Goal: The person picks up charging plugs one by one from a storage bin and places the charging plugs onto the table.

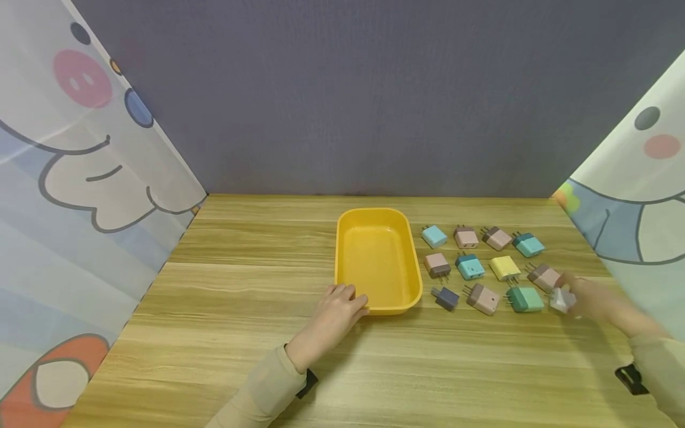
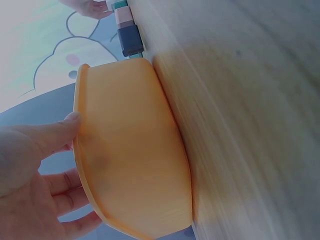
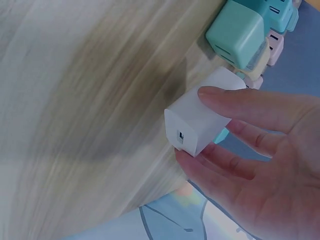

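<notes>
My left hand (image 1: 336, 309) holds the near left corner of a yellow plastic tray (image 1: 342, 255). In the left wrist view its thumb (image 2: 62, 132) lies against the outer side of the tray's rim, while the fingers reach over to the inside. At the right end of the rows of chargers, my right hand (image 1: 594, 302) pinches a white charger (image 3: 200, 110) between thumb and fingers, its small port facing the right wrist camera. A green charger (image 1: 525, 299) lies just left of it, and a pink and brown charger (image 1: 544, 276) just behind.
Right of the tray, several plug chargers lie in loose rows, among them a yellow one (image 1: 505, 268), a dark blue one (image 1: 445, 298) and a light blue one (image 1: 434, 236). A grey wall (image 1: 374, 101) stands behind the wooden table (image 1: 241, 249), with printed cloths at both sides.
</notes>
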A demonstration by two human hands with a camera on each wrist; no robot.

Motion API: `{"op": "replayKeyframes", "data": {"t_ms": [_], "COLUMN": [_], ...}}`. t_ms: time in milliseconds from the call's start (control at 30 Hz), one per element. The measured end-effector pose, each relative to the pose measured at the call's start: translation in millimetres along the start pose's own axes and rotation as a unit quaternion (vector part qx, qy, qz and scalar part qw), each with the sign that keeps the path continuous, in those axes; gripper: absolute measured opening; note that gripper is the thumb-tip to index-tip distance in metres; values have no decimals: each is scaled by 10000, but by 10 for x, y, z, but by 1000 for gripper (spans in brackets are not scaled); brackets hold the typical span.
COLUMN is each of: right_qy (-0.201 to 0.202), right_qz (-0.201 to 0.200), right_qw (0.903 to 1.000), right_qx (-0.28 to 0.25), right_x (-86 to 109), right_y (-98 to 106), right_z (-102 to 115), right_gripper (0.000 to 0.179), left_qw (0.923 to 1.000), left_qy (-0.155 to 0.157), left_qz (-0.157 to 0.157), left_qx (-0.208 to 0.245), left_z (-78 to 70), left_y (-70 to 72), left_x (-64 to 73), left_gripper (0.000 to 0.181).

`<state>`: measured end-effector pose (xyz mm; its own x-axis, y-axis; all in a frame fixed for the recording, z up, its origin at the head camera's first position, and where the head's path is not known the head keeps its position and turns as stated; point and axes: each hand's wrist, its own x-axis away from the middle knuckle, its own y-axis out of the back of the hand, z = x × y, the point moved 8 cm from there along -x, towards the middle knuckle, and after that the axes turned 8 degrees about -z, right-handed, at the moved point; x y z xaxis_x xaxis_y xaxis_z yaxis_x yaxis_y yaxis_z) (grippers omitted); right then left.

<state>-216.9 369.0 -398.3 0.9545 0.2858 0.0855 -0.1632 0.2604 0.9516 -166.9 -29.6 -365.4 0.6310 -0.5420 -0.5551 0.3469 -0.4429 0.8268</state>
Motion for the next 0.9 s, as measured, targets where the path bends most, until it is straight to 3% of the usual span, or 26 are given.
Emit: {"op": "replayKeyframes", "data": {"t_ms": [400, 900], "right_qy": [-146, -35], "right_qz": [164, 91], "right_qw": [9997, 10000], "right_qx": [-120, -18], "right_x": [-6, 1], "right_y": [-74, -166], "right_z": [-8, -63], "right_gripper": [45, 43], "left_qw": [10000, 10000], "left_qy": [52, 42], "left_qz": [26, 13], "left_qx": [1, -6], "left_z": [1, -2], "left_y": [4, 9], "left_x": [2, 8], "left_gripper": [9, 10]}}
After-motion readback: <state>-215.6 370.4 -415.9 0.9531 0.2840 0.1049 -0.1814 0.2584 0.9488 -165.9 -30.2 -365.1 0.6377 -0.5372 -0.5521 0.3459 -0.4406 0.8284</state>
